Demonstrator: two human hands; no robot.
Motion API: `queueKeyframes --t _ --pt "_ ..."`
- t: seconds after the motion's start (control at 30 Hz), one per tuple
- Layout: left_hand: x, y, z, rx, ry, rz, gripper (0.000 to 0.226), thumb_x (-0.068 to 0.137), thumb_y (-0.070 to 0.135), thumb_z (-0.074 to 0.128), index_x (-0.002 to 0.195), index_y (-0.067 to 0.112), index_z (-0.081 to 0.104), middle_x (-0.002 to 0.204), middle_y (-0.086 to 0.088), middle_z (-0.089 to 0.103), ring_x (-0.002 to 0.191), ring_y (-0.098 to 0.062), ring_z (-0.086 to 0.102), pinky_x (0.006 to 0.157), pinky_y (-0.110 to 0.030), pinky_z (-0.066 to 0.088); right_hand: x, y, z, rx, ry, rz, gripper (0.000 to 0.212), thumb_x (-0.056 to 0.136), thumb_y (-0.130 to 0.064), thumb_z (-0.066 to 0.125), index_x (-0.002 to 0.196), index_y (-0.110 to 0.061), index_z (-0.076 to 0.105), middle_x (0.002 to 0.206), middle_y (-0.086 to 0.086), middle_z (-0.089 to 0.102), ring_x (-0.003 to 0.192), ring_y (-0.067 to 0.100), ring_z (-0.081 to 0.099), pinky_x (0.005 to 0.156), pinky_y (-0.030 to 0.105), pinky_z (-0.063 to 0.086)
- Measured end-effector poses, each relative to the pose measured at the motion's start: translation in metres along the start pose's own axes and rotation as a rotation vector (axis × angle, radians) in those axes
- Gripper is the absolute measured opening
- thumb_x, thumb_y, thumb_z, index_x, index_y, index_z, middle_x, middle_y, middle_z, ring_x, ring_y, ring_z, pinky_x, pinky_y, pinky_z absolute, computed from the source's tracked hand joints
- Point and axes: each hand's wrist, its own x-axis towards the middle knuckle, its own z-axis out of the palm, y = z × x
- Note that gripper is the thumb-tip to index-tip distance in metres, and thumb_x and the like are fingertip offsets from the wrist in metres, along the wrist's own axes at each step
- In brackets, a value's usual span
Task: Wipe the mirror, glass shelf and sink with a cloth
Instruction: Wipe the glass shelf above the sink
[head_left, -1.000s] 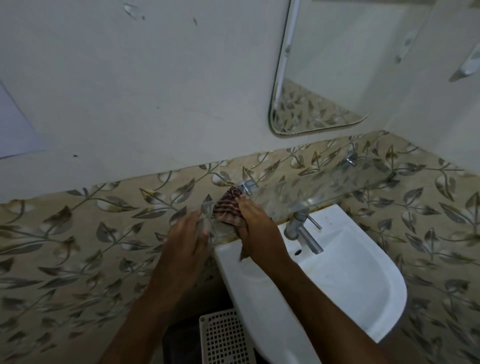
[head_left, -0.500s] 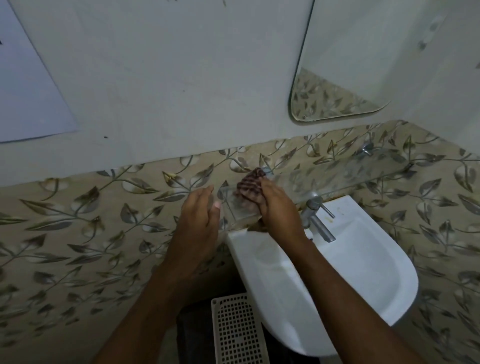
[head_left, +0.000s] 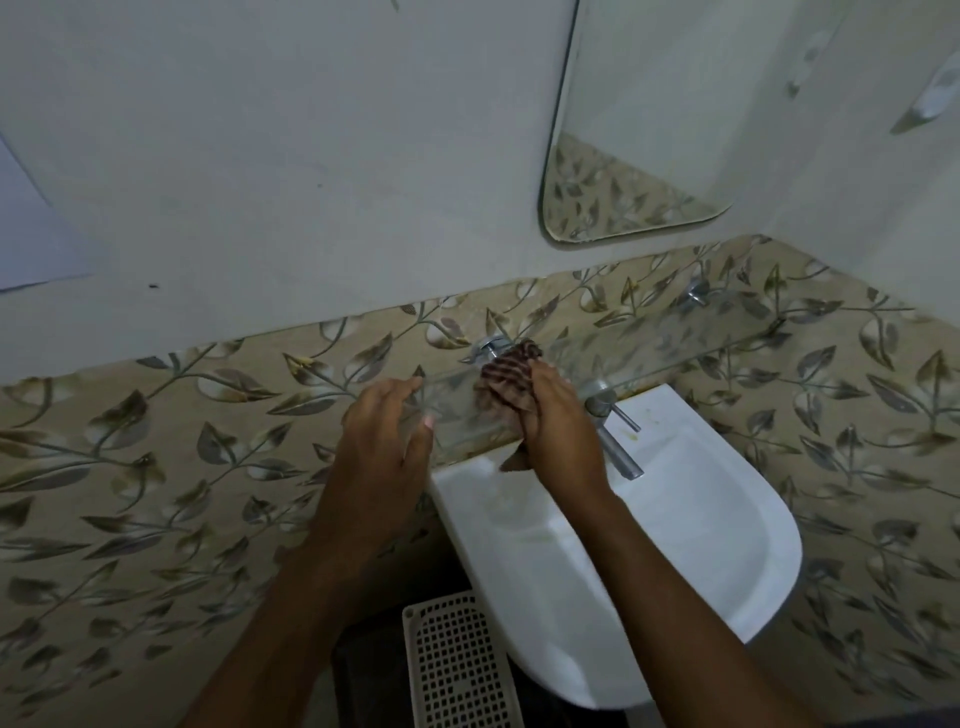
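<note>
A clear glass shelf (head_left: 670, 348) runs along the leaf-patterned tiles above a white sink (head_left: 691, 540). My right hand (head_left: 558, 426) presses a dark striped cloth (head_left: 506, 371) onto the shelf's left part, close to a chrome bracket (head_left: 488, 347). At the shelf's left end my left hand (head_left: 387, 441) grips the glass edge, thumb over the front. The mirror (head_left: 644, 119) hangs on the white wall at the upper right. A chrome tap (head_left: 610, 423) stands at the back of the sink, just right of my right wrist.
A white perforated plastic basket (head_left: 457, 660) stands on the floor below the sink's left side. A second chrome bracket (head_left: 696, 293) holds the shelf's right end. A pale sheet (head_left: 31, 228) is fixed to the wall at far left.
My right hand has kept the cloth on the shelf's left part, shifting it slightly. The left hand stays on the shelf end. The camera view has drifted.
</note>
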Motion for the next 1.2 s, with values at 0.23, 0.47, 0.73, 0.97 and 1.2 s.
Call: queueKeyframes --t 0.23,0.47,0.73,0.97,1.2 --pt "0.014 0.02 0.025 0.048 -0.069 0.071 0.051 0.096 0.043 0.036 0.136 0.016 0.052 0.136 -0.004 0.05 0.124 -0.017 0.042 0.103 -0.025 0.029 -0.031 -0.033 0.017 -0.002 -0.087 -0.256 0.056 0.091 -0.017 0.064 0.143 -0.004 0.046 0.147 0.015 0.051 0.14 0.028 0.045 0.12 0.048 0.031" --pt "0.025 0.033 0.051 0.064 -0.118 0.153 0.054 0.096 0.048 0.033 0.136 0.017 0.053 0.134 -0.003 0.051 0.126 -0.017 0.044 0.106 -0.03 0.036 0.017 0.068 -0.043 -0.027 0.081 0.088 0.05 0.099 -0.003 0.043 0.15 -0.005 0.038 0.157 0.012 0.038 0.149 0.026 0.03 0.125 0.035 0.017" --pt "0.058 0.062 0.102 0.048 -0.202 0.209 0.048 0.096 0.049 0.034 0.129 0.021 0.054 0.126 -0.002 0.057 0.116 -0.021 0.052 0.102 -0.039 0.044 0.005 0.057 -0.024 -0.025 0.026 -0.074 0.052 0.096 -0.03 0.052 0.143 -0.008 0.049 0.147 0.014 0.051 0.14 0.028 0.045 0.119 0.054 0.031" --pt "0.081 0.081 0.138 0.141 -0.254 0.244 0.058 0.094 0.05 0.031 0.134 0.015 0.054 0.131 -0.01 0.055 0.122 -0.03 0.053 0.104 -0.048 0.046 0.048 0.146 -0.078 -0.143 0.167 0.012 0.059 0.096 -0.032 0.03 0.133 0.006 0.056 0.137 0.022 0.059 0.13 0.031 0.055 0.118 0.032 0.024" --pt "0.103 0.099 0.166 0.161 -0.28 0.269 0.059 0.092 0.054 0.029 0.135 0.019 0.05 0.128 -0.003 0.054 0.117 -0.022 0.05 0.099 -0.038 0.043 0.039 0.15 -0.06 -0.057 0.11 -0.031 0.052 0.098 -0.022 0.035 0.144 -0.001 0.046 0.149 0.017 0.049 0.144 0.027 0.039 0.125 0.03 0.011"
